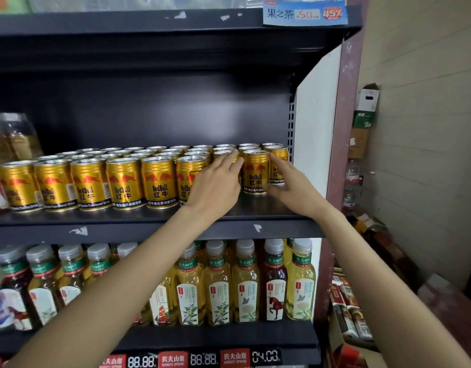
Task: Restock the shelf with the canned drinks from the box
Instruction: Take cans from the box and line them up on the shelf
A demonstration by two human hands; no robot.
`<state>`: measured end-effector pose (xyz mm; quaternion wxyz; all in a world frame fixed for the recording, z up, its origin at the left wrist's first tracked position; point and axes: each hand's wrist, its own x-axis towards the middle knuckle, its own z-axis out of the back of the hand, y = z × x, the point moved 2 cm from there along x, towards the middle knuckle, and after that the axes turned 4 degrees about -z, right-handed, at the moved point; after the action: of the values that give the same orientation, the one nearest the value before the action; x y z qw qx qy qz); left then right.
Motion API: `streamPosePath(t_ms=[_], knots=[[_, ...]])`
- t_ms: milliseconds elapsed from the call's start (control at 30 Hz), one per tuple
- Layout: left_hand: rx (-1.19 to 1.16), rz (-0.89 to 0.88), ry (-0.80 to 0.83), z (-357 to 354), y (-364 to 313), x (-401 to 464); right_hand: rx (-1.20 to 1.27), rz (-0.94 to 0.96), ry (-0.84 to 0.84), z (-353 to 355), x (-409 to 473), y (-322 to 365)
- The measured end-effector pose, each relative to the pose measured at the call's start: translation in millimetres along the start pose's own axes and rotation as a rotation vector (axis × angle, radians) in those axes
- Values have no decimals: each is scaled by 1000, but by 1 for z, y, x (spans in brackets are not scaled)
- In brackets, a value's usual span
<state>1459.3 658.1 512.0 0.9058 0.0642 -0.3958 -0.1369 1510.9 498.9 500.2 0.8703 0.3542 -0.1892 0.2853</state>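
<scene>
Gold cylindrical metal cans (255,172) upright in rows on the dark metal shelf (149,229), far right end nearly filled. Left hand (215,184) flat, fingers together against one can; right hand (287,184) loosely spread beside the rightmost, gripping nothing. Probably rigid, smooth, weighty when full; best taken around the mid-body.

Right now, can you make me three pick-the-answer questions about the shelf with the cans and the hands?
1. Where do the tea bottles stand?
A. on the shelf under the gold cans
B. on top of the cans
C. on the floor

2. What colour are the cans?
A. blue
B. gold with red bulls
C. green

3. What are the hands doing?
A. both are holding bottles
B. both are reaching to the cans at the right end of the row
C. both hang at the person's sides

Answers: 1 A, the bottles fill the lower shelf. 2 B, each can is gold. 3 B, the left hand and right hand flank one front can.
</scene>
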Motion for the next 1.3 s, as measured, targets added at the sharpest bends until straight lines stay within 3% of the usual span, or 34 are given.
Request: streamPosePath(t_ms=[67,233,300,367,467,567,667,833,1033,1133,1300], knots=[[-162,-11,-119,13,-2,-17,63,47,-155,-1,-19,16],[-428,21,-598,39,6,-89,11,203,-619,-37,-86,63],[-538,90,-673,37,11,-125,17,233,-730,-62,-116,80],[-617,171,-644,29,17,-167,49,261,-757,-91,-146,94],[-764,321,-461,13,32,-246,149,230,-561,-148,-192,105],[-868,543,-215,-2,52,-333,166,67,-174,-218,-236,104],[-809,710,96,-17,78,-426,108,-71,153,-284,-281,102],[-549,950,413,-19,111,-566,7,-147,522,-375,-338,110],[-474,681,856,-50,111,-651,-282,-110,1046,-466,-375,113],[-390,529,1100,-73,106,-651,-338,-189,1018,-468,-387,107],[-139,308,1392,-98,102,-646,-472,-297,726,-444,-406,75]])
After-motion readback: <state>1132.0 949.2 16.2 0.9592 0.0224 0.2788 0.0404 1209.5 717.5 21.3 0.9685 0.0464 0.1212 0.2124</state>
